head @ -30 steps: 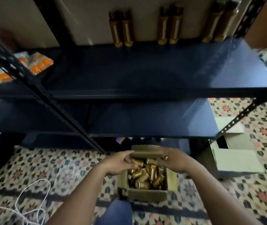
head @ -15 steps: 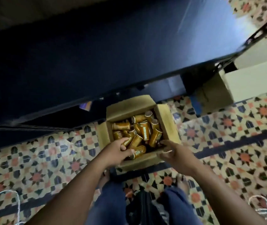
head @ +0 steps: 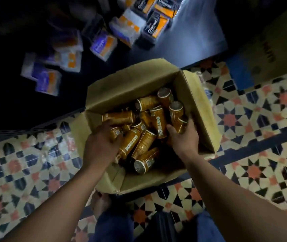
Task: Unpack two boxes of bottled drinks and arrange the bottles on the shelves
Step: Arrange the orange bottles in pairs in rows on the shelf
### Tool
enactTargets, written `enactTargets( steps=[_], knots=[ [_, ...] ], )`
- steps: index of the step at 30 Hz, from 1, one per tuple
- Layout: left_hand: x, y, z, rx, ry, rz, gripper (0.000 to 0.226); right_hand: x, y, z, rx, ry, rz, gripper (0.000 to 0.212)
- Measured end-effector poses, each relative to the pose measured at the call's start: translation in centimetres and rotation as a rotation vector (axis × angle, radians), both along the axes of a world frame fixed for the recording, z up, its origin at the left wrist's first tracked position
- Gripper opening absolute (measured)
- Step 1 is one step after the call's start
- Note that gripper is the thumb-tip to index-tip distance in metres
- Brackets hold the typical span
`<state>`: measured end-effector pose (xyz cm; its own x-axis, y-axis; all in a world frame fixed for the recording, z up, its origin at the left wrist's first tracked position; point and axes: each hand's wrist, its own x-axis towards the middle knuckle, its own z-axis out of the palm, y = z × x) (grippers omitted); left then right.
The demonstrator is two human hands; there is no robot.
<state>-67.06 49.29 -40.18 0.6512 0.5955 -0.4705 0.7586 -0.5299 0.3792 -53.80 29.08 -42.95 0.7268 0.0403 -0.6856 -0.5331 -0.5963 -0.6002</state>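
Nearest the camera, the person's legs in blue trousers [head: 112, 227] and one bare foot [head: 100, 202] stand on the patterned tiled floor [head: 261, 137]. Both bare forearms extend forward and down into the open cardboard box [head: 130, 81], which sits on the floor against the front edge of the lowest shelf [head: 191, 41].

Left hand [head: 101, 144]: positioned over the left side of the box interior. The fingers [head: 107, 124] are curled over the left bottle [head: 115, 133], with the thumb closing against its right side.

Right hand [head: 185, 137]: positioned against the right inner wall of the box. The fingers are wrapped round the right bottle [head: 179, 124], thumb on its near-left side, remaining fingers on its far side.

Box contents: a loose pile of gold-brown bottles [head: 144, 142], most lying on their sides at mixed angles, several touching or overlapping. All four flaps are folded outward.

Beyond the box, the dark shelf carries scattered white, purple and orange packets [head: 102, 48]; the packets are blurred. At the far right, a second carton [head: 270, 49] stands on the floor beside the shelf.
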Motion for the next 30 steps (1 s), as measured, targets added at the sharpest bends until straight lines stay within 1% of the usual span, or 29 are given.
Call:
enactTargets(
  steps=[2, 4, 6, 8, 9, 12, 13, 15, 18, 20, 23, 25, 30],
  knots=[
    [-0.1, -0.2, -0.6, -0.092, 0.03, -0.055, 0.056, -0.1, -0.3, -0.8, -0.003, 0.014, -0.034, 0.067],
    [0.3, -0.8, -1.5, -0.139, 0.137, -0.142, 0.066, -0.4, -0.3, -1.5, -0.017, 0.017, -0.053, 0.069],
    [1.1, -1.1, -2.4, -0.237, 0.274, -0.171, 0.078, -0.7, 0.0, -2.3, -0.082, -0.027, -0.028, 0.079],
    [1.5, -1.3, -3.5, -0.276, 0.38, -0.211, 0.09, -1.1, 0.4, -3.2, -0.139, -0.065, -0.001, 0.088],
    [1.4, -1.4, -4.1, -0.27, 0.417, -0.229, 0.096, -1.3, 0.6, -3.6, -0.142, -0.056, -0.001, 0.087],
    [1.2, -1.7, -5.0, -0.267, 0.438, -0.224, 0.102, -1.5, 0.8, -5.2, -0.114, 0.045, 0.009, 0.062],
    [1.1, -1.8, -5.2, -0.272, 0.415, -0.206, 0.102, -1.4, 0.7, -5.5, -0.119, 0.095, 0.034, 0.055],
    [0.9, -1.7, -5.4, -0.263, 0.343, -0.156, 0.098, -0.8, 0.5, -6.2, -0.134, 0.158, 0.078, 0.053],
    [0.5, -1.5, -5.2, -0.248, 0.197, -0.068, 0.093, -0.5, 0.3, -6.6, -0.078, 0.195, 0.059, 0.068],
    [0.3, -1.6, -4.8, -0.25, 0.098, 0.016, 0.09, -0.8, 0.5, -6.0, -0.026, 0.157, 0.072, 0.072],
    [0.0, -2.1, -4.0, -0.231, -0.053, 0.11, 0.085, -0.9, 1.0, -4.7, 0.052, 0.069, 0.178, 0.077],
    [-0.2, -2.5, -3.2, -0.22, -0.136, 0.147, 0.083, -0.7, 1.4, -3.7, 0.091, 0.044, 0.233, 0.081],
    [-0.3, -3.1, -0.2, -0.246, -0.276, 0.219, 0.081, -0.6, 1.0, -0.2, 0.177, 0.013, 0.309, 0.077]
  ],
)
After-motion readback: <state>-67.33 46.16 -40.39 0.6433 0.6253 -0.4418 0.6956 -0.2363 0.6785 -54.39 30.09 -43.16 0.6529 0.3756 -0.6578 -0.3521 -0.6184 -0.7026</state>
